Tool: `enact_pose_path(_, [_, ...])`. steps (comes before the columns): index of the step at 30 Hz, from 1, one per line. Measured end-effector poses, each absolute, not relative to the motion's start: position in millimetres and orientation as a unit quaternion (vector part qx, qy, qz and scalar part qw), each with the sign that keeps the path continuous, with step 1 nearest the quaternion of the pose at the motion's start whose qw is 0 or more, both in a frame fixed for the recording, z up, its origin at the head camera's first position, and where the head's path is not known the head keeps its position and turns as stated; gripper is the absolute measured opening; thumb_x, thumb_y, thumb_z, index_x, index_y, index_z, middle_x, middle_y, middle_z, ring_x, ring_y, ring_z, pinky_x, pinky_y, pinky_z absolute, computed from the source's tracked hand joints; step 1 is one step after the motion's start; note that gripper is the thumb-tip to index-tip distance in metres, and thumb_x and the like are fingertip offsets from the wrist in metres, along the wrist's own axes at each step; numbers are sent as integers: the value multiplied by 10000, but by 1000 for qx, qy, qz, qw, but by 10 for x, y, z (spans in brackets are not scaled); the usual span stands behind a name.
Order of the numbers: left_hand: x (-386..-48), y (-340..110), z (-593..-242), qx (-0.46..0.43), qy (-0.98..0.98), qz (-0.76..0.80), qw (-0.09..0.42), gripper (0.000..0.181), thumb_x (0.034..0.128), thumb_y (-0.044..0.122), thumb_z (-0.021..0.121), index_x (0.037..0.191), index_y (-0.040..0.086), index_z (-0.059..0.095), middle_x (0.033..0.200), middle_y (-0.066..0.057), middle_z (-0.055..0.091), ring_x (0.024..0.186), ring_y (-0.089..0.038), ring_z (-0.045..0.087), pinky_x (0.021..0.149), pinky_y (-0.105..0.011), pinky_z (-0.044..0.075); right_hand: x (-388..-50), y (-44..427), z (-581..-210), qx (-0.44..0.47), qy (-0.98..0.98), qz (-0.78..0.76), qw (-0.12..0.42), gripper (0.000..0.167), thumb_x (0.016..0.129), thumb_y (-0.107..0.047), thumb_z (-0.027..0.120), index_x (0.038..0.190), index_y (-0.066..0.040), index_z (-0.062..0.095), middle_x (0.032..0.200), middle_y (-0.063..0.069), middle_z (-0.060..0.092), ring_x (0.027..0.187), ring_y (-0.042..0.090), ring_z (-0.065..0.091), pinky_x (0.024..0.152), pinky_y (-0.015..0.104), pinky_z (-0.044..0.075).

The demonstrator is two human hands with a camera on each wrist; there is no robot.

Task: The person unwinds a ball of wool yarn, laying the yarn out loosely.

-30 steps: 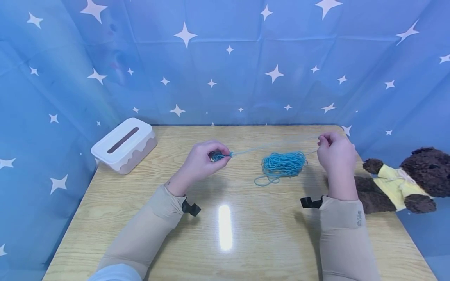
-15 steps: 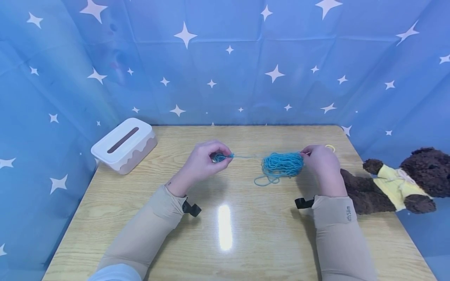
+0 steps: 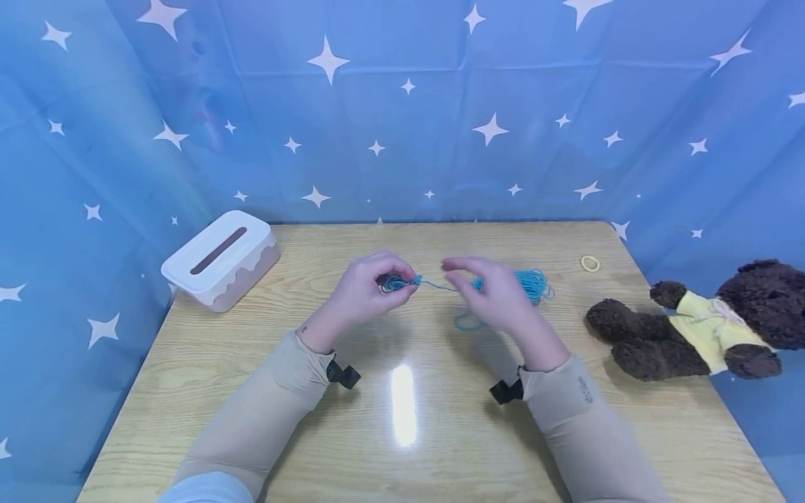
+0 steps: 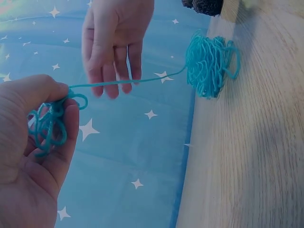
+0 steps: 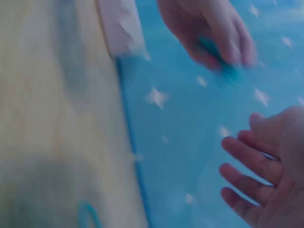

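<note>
My left hand [image 3: 369,285] pinches a small looped bunch of teal yarn [image 4: 49,124] between thumb and fingers above the table. From that bunch a single strand [image 4: 156,79] runs across to the larger yarn hank [image 4: 206,66], which lies on the table. My right hand [image 3: 493,290] is held over the hank, partly covering it in the head view. Its fingers [image 4: 110,84] are extended and spread, with nothing gripped between them; the strand passes close to the fingertips, and whether they touch it I cannot tell. The right wrist view is blurred.
A white and pinkish tissue box [image 3: 221,260] stands at the table's back left. A yellow ring [image 3: 590,263] lies at the back right. A brown plush toy in a yellow top [image 3: 704,328] lies over the right edge. A starry blue curtain [image 3: 402,112] hangs behind.
My right hand has let go of the strand beyond the hank and swung left toward my left hand, opening its fingers. The yellow ring came into sight. The left hand stays put.
</note>
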State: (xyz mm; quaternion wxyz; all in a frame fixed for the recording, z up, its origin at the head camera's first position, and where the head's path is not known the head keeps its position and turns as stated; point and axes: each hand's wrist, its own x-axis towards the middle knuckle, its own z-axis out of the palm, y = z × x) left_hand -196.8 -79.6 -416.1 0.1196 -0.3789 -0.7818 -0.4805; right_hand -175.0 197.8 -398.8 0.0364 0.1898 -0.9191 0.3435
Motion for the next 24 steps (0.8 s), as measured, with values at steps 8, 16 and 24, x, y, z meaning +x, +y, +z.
enact_pose_path(8, [-1969,-793,-4140,-386,-782,-473,123,103,948,94,855,1031,93,795,1024,-41,789,835,-113,679,736,-249,601,-1650,1679,-4135,260,-893,348,117,219,1079,-195,722,1254,-116,826,1197,89,838,990,277,798,856,454,652])
enact_pose_path(16, [-1965,-804,-4129,-372,-780,-489,121,98,947,79,856,1017,96,790,1015,-34,792,842,-102,697,741,-269,612,-1669,1908,-4015,226,-890,361,166,174,1077,-147,716,1197,-114,838,1101,62,854,893,225,804,575,238,456])
enact_pose_path(24, [-1961,-825,-4130,-362,-780,-496,119,100,943,69,854,1011,103,790,1007,-17,788,860,-93,705,773,-240,608,-1727,2217,-3845,145,-887,376,224,173,1087,-145,699,1175,-95,841,1041,128,853,615,-162,554,397,234,269])
